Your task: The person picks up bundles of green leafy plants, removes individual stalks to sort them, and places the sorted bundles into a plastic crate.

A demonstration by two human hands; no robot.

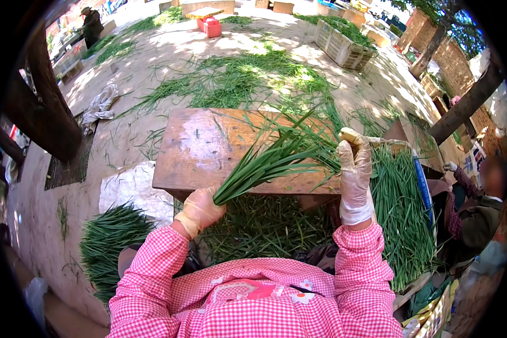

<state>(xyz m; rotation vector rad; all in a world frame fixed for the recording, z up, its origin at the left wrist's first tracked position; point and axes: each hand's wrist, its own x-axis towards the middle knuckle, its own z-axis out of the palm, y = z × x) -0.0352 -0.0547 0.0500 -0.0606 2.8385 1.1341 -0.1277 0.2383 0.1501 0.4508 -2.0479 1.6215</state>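
My left hand [203,209], in a thin pale glove, is closed around the base of a bunch of long green leaves, probably garlic chives [264,167]. The leaves fan up and right over a low wooden table [190,160]. At the table's right edge my right hand [355,158], gloved too, is raised with thumb and fingers bent. Loose blades lie just left of it; whether it grips any is unclear. A crate of the same greens [399,211] stands beside my right arm. A thick pile of cut greens [112,245] lies by my left arm.
Scattered greens [232,80] cover the ground beyond the table, and more trimmings [270,224] lie below its near edge. A tree trunk [50,97] rises at left. Another person [473,215] sits close on the right. Farther off are a filled crate [342,44] and a red stool [210,26].
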